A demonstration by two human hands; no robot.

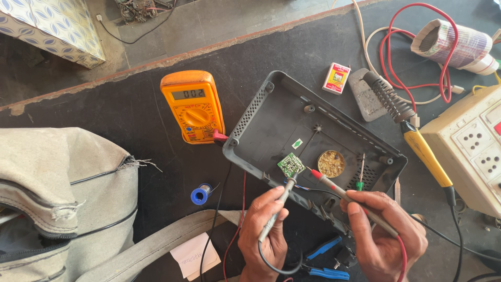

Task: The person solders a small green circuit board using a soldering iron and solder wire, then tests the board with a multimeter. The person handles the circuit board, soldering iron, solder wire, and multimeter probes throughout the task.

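While both probes meet at the small green circuit board (290,164), that board sits on the near rim of the black plastic tray (271,122). Left hand (263,235) pinches the grey probe (279,206); right hand (386,230) grips the red probe (339,190). Orange meter (193,106) just left of tray, soldering iron (409,128) and socket box (469,146) crowd its right. Open mat lies near the tray's left corner, around the blue spool (200,195).

Left grip (263,232), right grip (383,232) pinched closed
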